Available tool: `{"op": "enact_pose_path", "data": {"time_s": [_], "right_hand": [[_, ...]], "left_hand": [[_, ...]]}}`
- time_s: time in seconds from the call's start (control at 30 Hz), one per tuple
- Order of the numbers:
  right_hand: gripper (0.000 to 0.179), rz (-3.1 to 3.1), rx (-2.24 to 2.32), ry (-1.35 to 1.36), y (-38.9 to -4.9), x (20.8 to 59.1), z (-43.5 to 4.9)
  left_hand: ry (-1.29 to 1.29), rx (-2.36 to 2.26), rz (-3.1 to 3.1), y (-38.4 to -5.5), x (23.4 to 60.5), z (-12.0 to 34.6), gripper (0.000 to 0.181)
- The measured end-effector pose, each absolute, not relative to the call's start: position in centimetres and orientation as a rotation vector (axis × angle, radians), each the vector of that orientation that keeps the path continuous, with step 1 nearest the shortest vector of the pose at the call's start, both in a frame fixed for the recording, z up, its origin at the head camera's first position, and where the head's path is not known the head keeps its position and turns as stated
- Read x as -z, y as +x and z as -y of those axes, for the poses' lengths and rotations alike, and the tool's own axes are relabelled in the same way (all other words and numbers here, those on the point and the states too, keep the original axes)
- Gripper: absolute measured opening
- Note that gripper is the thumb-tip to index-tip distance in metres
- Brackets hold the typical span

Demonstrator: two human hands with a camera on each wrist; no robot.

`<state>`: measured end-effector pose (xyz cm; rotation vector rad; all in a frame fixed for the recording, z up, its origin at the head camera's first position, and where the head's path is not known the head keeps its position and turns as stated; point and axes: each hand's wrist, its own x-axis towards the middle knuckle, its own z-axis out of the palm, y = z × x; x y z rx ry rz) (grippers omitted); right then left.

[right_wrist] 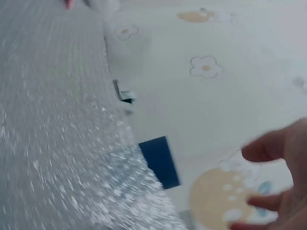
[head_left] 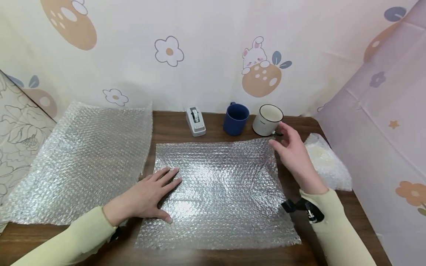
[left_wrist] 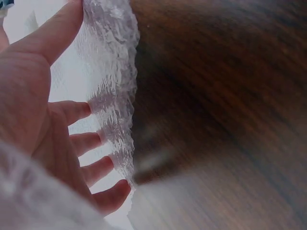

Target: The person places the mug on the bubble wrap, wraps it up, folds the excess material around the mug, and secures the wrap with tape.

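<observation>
A sheet of bubble wrap (head_left: 216, 199) lies flat across the middle of the wooden table. My left hand (head_left: 146, 195) rests on its left edge with fingers spread. At the sheet's far right corner, my right hand (head_left: 294, 151) reaches to the white enamel mug (head_left: 264, 125), its fingers beside the handle with thumb and fingers parted. Whether they touch the handle I cannot tell. A dark blue mug (head_left: 234, 122) stands left of the white one. In the right wrist view the hand (right_wrist: 283, 172) shows loosely bent fingers, with the blue mug (right_wrist: 160, 163) beyond the wrap.
Another bubble wrap sheet (head_left: 86, 159) covers the table's left side. A white tape dispenser (head_left: 195, 121) stands at the back, left of the mugs. On the right lies a bubble-wrapped bundle (head_left: 327, 160). A printed curtain (head_left: 206, 74) hangs close behind the table.
</observation>
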<state>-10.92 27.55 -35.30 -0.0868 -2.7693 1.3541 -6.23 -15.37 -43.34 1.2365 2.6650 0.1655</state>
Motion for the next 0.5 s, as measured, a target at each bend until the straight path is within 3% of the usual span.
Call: {"op": "enact_pose_path", "data": {"time_s": [0.1,0.33,0.5], "right_hand": [[0.074,2.685,-1.471,-0.307,-12.1,36.2,-27.5],[0.084,2.47,-1.721,-0.549,-14.5,38.0,-27.7],[0.081,2.325,-1.841,-0.691,-16.1,38.7,-28.0]], "left_hand": [[1.22,-0.165,-2.653,-6.3,43.3,15.3,0.116],[1.226,-0.15,-2.64,-6.4,43.2,15.3,0.116],[1.23,-0.166,-2.633,-6.3,43.1,15.3,0.114]]}}
